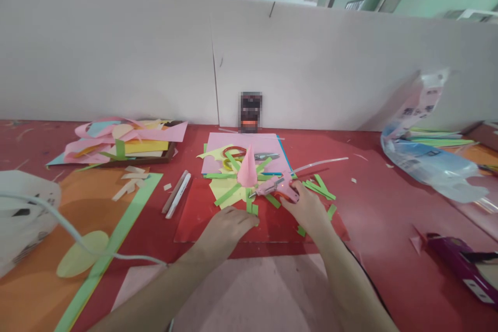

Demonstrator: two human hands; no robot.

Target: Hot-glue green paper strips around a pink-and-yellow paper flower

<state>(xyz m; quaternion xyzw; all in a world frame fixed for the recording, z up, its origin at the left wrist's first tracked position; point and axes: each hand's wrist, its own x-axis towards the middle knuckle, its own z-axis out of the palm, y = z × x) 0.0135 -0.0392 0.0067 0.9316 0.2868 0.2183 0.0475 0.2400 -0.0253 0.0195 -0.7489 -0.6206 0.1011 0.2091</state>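
My right hand (307, 210) is wrapped round a pink glue gun (278, 185). Its metal nozzle points left, at a green paper strip (249, 201) in front of a pink paper cone (248, 168). The cone stands upright on pale yellow paper (225, 189), and several green strips spread out around it. Close to the front strip's near end is my left hand (231, 225), its fingers bent together at the strip. Beneath everything lies a red board (198, 218). A clear glue stick (321, 164) sticks out behind the gun.
Behind the cone, red-handled scissors (266, 156) lie on pink sheets (268, 142). Two pens (178, 195) and a tray of paper scraps (169, 153) are left. A plastic bag (431, 153) and purple stapler-like tool (459, 264) sit right. A white cable (78, 236) crosses orange paper (31, 290).
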